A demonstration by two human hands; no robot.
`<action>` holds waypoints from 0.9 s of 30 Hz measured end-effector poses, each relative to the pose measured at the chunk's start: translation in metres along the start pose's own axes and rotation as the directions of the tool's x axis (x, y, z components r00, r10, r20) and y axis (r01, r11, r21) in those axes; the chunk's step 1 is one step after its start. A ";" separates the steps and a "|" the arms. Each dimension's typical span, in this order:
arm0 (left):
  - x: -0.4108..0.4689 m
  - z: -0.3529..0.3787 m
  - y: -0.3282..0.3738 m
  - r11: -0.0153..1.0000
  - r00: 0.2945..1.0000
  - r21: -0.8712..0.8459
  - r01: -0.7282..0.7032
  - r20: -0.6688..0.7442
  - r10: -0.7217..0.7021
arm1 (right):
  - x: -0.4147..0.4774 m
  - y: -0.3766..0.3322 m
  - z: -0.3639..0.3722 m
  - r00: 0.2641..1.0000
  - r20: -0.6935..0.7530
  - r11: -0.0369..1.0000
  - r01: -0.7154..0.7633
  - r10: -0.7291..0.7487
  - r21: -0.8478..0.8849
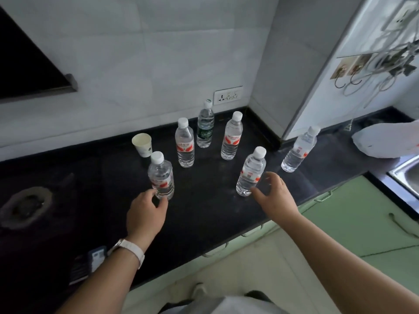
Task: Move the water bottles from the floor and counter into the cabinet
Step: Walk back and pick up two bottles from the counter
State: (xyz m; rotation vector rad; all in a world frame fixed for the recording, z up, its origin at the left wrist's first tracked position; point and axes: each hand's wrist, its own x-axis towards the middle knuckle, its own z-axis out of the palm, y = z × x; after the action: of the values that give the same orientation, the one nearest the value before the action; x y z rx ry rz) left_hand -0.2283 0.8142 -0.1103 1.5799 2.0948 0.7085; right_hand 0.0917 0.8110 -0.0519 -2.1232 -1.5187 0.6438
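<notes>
Six water bottles stand upright on the counter (204,214). None is in a cabinet as far as shows, and the green cabinet doors (340,223) below the right hand (275,196) are closed. Judged early: all six are left to move, and any floor bottles are out of view. The left hand (146,214) cups the foot of the near-left bottle (161,175), fingers curved round it and apparently touching; whether it is clamped cannot be told. The right hand is half spread at the near-right bottle (250,172), thumb and fingers either side, holding nothing. Beyond the hands: red-labelled bottle (184,143), green-labelled bottle (205,126), second red-labelled bottle (232,139). Right of the right hand: far-right bottle (299,150). A paper cup (142,145) stands beyond the left hand
</notes>
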 end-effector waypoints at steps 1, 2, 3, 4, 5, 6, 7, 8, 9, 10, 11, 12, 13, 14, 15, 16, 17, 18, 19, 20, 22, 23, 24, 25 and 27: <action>0.002 0.000 -0.001 0.999 0.999 -0.011 0.037 0.001 -0.037 | 0.006 0.002 0.002 1.000 -0.004 1.000 -0.015 0.015 0.016; 0.005 0.000 -0.001 0.997 0.997 -0.034 0.072 0.008 -0.072 | 0.012 0.004 0.004 0.999 -0.007 0.999 -0.034 0.034 0.034; 0.009 0.000 -0.001 0.992 0.995 -0.067 0.104 0.017 -0.103 | 0.018 0.006 0.006 0.999 -0.009 0.997 -0.051 0.051 0.052; 0.012 0.001 0.000 0.987 0.992 -0.102 0.127 0.024 -0.125 | 0.023 0.008 0.008 0.998 -0.004 0.996 -0.064 0.064 0.066; 0.015 0.002 0.000 0.979 0.989 -0.141 0.145 0.035 -0.142 | 0.029 0.009 0.009 0.998 0.009 0.994 -0.069 0.068 0.081; 0.018 0.004 0.002 0.971 0.988 -0.184 0.155 0.046 -0.149 | 0.035 0.011 0.011 0.997 0.027 0.992 -0.069 0.067 0.106; 0.020 0.007 0.004 0.961 0.988 -0.229 0.156 0.054 -0.147 | 0.041 0.012 0.013 0.997 0.044 0.987 -0.067 0.061 0.144; 0.023 0.009 0.005 0.951 0.988 -0.268 0.153 0.058 -0.143 | 0.048 0.013 0.014 0.997 0.060 0.980 -0.067 0.056 0.187; 0.025 0.011 0.007 0.941 0.988 -0.300 0.155 0.058 -0.144 | 0.054 0.014 0.014 0.996 0.077 0.972 -0.065 0.049 0.224; 0.028 0.013 0.010 0.931 0.987 -0.328 0.158 0.051 -0.149 | 0.061 0.016 0.015 0.995 0.094 0.966 -0.066 0.044 0.248; 0.031 0.015 0.012 0.921 0.986 -0.354 0.163 0.036 -0.161 | 0.068 0.019 0.016 0.993 0.114 0.963 -0.066 0.038 0.262; 0.034 0.017 0.015 0.913 0.985 -0.371 0.169 0.020 -0.174 | 0.074 0.023 0.017 0.990 0.134 0.963 -0.069 0.035 0.262; 0.036 0.019 0.018 0.909 0.982 -0.380 0.174 0.003 -0.187 | 0.080 0.026 0.017 0.988 0.149 0.964 -0.066 0.028 0.256; 0.038 0.021 0.021 0.904 0.979 -0.387 0.182 -0.010 -0.201 | 0.086 0.030 0.018 0.987 0.158 0.967 -0.062 0.023 0.246; 0.040 0.023 0.024 0.895 0.975 -0.402 0.195 -0.018 -0.220 | 0.092 0.033 0.017 0.986 0.169 0.968 -0.059 0.018 0.245; 0.042 0.025 0.027 0.881 0.970 -0.423 0.213 -0.019 -0.244 | 0.097 0.035 0.016 0.983 0.183 0.966 -0.059 0.012 0.252; 0.043 0.027 0.030 0.867 0.963 -0.439 0.233 -0.020 -0.269 | 0.102 0.036 0.014 0.980 0.201 0.963 -0.059 0.005 0.264; 0.045 0.029 0.032 0.858 0.956 -0.447 0.252 -0.022 -0.292 | 0.106 0.037 0.013 0.976 0.218 0.960 -0.057 -0.004 0.273; 0.046 0.031 0.034 0.852 0.950 -0.451 0.264 -0.031 -0.311 | 0.109 0.037 0.011 0.972 0.232 0.959 -0.049 -0.018 0.278; 0.047 0.034 0.037 0.848 0.944 -0.454 0.274 -0.043 -0.328 | 0.112 0.038 0.011 0.970 0.242 0.961 -0.042 -0.027 0.275; 0.047 0.037 0.043 0.845 0.933 -0.452 0.287 -0.069 -0.354 | 0.115 0.038 0.011 0.969 0.242 0.964 -0.016 -0.050 0.264; 0.048 0.039 0.046 0.844 0.927 -0.448 0.295 -0.080 -0.367 | 0.115 0.038 0.013 0.969 0.238 0.966 0.003 -0.066 0.257; 0.048 0.041 0.050 0.844 0.922 -0.444 0.300 -0.092 -0.376 | 0.115 0.040 0.015 0.967 0.240 0.967 0.019 -0.082 0.254; 0.048 0.043 0.052 0.845 0.918 -0.442 0.302 -0.103 -0.382 | 0.116 0.040 0.017 0.963 0.250 0.965 0.033 -0.100 0.259; 0.046 0.048 0.059 0.843 0.912 -0.436 0.314 -0.109 -0.396 | 0.119 0.042 0.019 0.945 0.284 0.953 0.079 -0.165 0.292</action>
State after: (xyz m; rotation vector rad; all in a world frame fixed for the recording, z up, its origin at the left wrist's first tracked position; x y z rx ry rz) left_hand -0.1668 0.8790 -0.1123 0.8890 2.1107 1.1113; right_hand 0.1453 0.9134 -0.1060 -1.7625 -1.5947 1.1104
